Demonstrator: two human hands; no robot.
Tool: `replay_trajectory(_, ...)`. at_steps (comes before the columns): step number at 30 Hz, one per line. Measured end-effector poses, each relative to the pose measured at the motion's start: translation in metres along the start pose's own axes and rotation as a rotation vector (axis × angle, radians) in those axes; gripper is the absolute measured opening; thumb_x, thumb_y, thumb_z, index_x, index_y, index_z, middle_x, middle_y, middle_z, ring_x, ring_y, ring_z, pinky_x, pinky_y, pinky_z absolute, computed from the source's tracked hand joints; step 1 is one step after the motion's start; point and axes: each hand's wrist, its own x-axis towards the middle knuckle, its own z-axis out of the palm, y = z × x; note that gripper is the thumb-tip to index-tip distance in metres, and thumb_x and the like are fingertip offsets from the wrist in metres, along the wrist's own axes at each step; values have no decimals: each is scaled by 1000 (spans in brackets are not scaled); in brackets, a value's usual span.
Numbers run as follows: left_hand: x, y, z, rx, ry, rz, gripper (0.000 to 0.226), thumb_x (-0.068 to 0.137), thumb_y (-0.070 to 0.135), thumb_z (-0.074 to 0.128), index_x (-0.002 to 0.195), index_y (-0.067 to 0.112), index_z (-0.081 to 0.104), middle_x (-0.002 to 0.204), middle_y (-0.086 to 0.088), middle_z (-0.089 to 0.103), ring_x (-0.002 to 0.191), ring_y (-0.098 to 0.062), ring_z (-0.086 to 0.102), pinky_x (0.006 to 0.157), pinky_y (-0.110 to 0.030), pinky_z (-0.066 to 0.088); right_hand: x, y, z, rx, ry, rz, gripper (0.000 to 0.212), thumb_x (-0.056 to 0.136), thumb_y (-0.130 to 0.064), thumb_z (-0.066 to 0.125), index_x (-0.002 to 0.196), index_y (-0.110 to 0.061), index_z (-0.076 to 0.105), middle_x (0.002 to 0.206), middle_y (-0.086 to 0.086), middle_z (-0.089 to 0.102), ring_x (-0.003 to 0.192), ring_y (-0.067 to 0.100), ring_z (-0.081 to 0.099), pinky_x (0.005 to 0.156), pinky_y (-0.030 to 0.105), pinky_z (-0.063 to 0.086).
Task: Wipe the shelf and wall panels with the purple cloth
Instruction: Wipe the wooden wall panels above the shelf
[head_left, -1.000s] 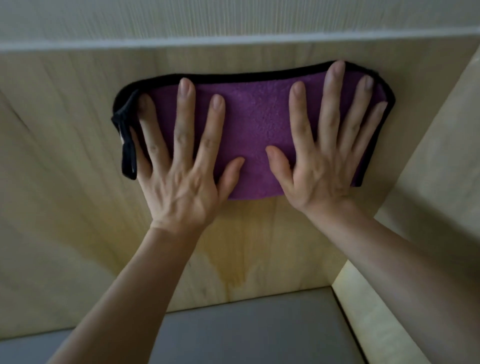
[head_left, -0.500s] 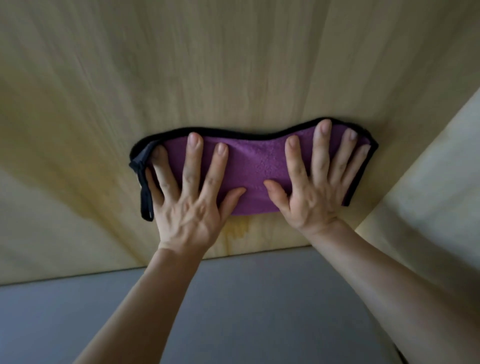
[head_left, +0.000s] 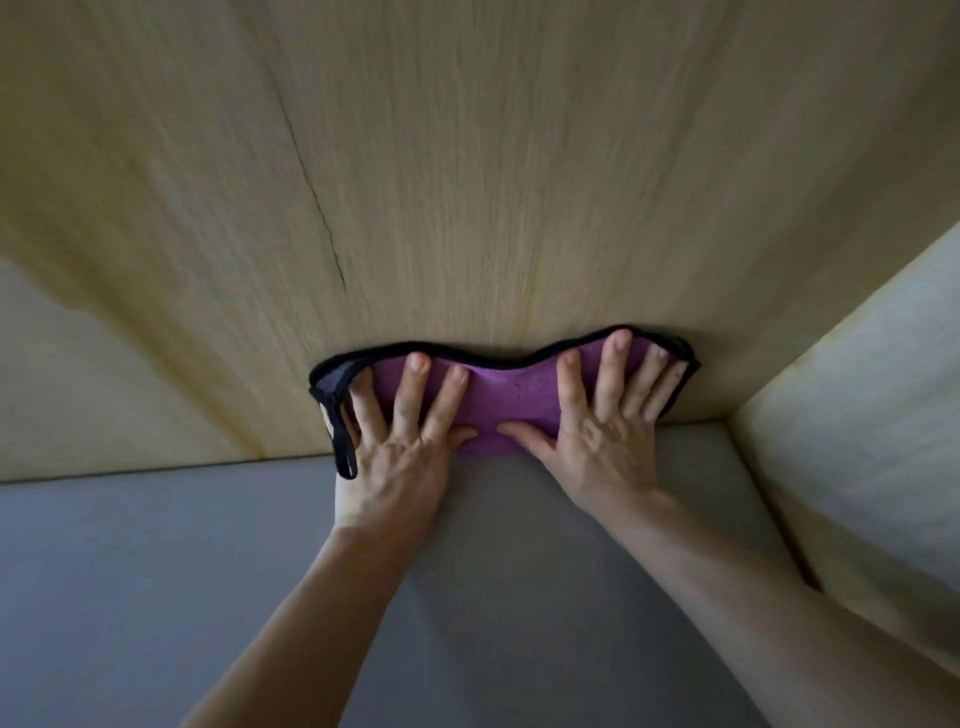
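The purple cloth (head_left: 511, 397), edged in black, lies flat against the bottom of the light wooden back panel (head_left: 467, 182), just above the grey shelf surface (head_left: 156, 571). My left hand (head_left: 400, 447) presses on its left half with fingers spread and straight. My right hand (head_left: 605, 431) presses on its right half the same way. A black loop of the cloth (head_left: 345, 457) hangs at its left end, beside my left hand. The cloth bunches slightly between the two hands.
A wooden side panel (head_left: 857, 415) rises on the right, meeting the back panel in a corner close to my right hand. A thin dark crack line (head_left: 311, 187) runs down the back panel.
Both hands have slid the cloth down the back panel, from near the top edge to the bottom where the panel meets the grey shelf.
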Motion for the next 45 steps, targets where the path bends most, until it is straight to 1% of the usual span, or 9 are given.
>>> replay_trajectory(9,-2,-9,-17,17,-30,-44,84,89,56,47,157,31,5,159,-2,3,127,-49,24,98,-74,33,2,-5,-18,2,-11,42,108,76,-68,72,154,-25,11,165,1,-24,152,37,-13,112,71,11)
replay_trajectory(13,40,-26,-56,25,77,-44,88,88,64,44,157,29,3,159,-7,1,129,-54,19,114,-62,6,52,-14,-41,24,96,14,114,78,-76,64,159,-33,-4,165,-3,-23,151,28,-21,119,62,-1)
replay_trajectory(15,65,-31,-76,52,123,-51,93,86,69,43,157,26,3,158,-11,-1,129,-57,17,114,-61,-4,84,-18,-58,22,138,7,114,76,-80,60,159,-34,-4,166,-4,-22,151,27,-22,120,60,-4)
replay_trajectory(19,96,-30,-113,59,126,-102,87,85,71,39,151,22,11,157,-13,-2,130,-59,16,104,-68,3,128,-14,-90,-1,174,-50,117,73,-82,62,159,-36,-3,166,-5,-20,152,26,-20,121,58,-7)
replay_trajectory(24,146,-43,-164,80,227,-63,95,87,72,39,158,26,-5,159,-9,-4,134,-55,13,116,-50,-14,184,-15,-130,-16,223,-61,112,75,-84,57,159,-36,0,167,-5,-18,153,27,-17,121,58,-5)
replay_trajectory(32,210,-70,-246,160,264,-14,98,85,74,40,157,27,-6,162,-5,-8,138,-53,12,118,-46,-16,263,-35,-186,-7,300,-63,107,79,-85,52,160,-33,5,164,6,4,153,33,-5,121,58,-3)
replay_trajectory(37,238,-87,-281,192,306,-4,98,85,76,42,158,26,-1,164,1,-16,141,-52,12,120,-44,-15,300,-44,-213,-12,309,-88,105,80,-85,48,160,-32,4,167,4,-4,153,31,-13,120,58,-5)
replay_trajectory(41,243,-96,-288,230,351,51,97,86,77,46,158,28,4,166,-1,-5,141,-49,18,121,-41,-11,305,-53,-219,0,293,-71,106,80,-83,50,160,-30,4,167,8,-5,153,34,-15,120,60,-7)
replay_trajectory(45,243,-110,-294,255,356,43,96,87,79,45,158,28,7,164,-4,7,143,-48,20,121,-41,-7,312,-67,-223,-13,278,-77,104,80,-82,54,158,-28,10,161,15,11,147,45,6,118,63,-4)
